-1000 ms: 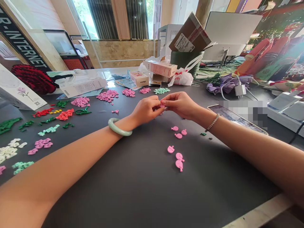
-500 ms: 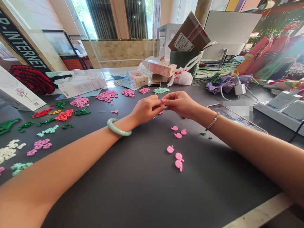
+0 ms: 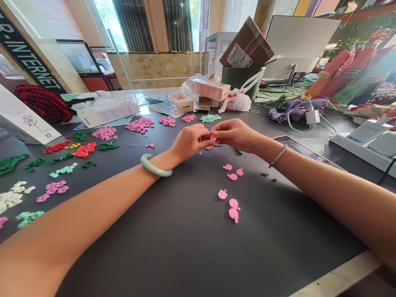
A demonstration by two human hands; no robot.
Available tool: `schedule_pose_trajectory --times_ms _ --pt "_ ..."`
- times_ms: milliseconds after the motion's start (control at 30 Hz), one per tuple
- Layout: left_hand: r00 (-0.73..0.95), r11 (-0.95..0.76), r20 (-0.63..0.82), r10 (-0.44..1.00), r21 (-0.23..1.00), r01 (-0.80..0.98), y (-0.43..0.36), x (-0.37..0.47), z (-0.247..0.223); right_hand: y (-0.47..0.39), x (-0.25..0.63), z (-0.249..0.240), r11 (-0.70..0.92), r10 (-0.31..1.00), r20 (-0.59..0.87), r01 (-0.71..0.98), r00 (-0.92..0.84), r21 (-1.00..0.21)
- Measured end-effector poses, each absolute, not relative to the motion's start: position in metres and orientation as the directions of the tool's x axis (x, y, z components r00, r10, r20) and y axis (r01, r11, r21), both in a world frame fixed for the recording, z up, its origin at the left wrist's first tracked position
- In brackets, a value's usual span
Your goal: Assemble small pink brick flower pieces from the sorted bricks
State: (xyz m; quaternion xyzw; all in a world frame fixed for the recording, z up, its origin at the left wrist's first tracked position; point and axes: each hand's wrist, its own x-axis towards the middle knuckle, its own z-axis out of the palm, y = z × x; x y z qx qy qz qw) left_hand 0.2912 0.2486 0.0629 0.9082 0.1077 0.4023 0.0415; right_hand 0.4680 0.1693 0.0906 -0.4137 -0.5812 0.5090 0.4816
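My left hand (image 3: 192, 141) and my right hand (image 3: 234, 134) meet above the dark table (image 3: 173, 231), fingertips together. Between them is a small pink plastic piece (image 3: 213, 138), mostly covered by the fingers. The right thumb and forefinger pinch it, and the left fingers close on its other side. Just below the hands lie a few tiny pink pieces (image 3: 208, 147). Nearer to me are several round pink pieces with short stems (image 3: 232, 177), some lying singly and two touching (image 3: 233, 203). Small dark green bits (image 3: 265, 174) rest below my right wrist.
Sorted piles of pink (image 3: 140, 125), mint (image 3: 210, 118), red (image 3: 84, 149) and white pieces (image 3: 11, 198) spread over the left and far table. Small boxes (image 3: 181, 103) and a plastic bag (image 3: 236, 101) stand behind. A phone (image 3: 305, 150) and power strip (image 3: 365, 152) lie at right.
The fingertips have shifted slightly around the pink piece, so a little more of it shows. The left fingers sit a touch lower. The loose pieces on the table stay put.
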Motion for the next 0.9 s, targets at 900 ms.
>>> schedule_pose_trajectory --times_ms 900 --pt "0.704 -0.987 0.693 0.154 0.079 0.139 0.239 0.289 0.065 0.169 0.476 0.098 0.251 0.953 0.195 0.244 -0.233 -0.937"
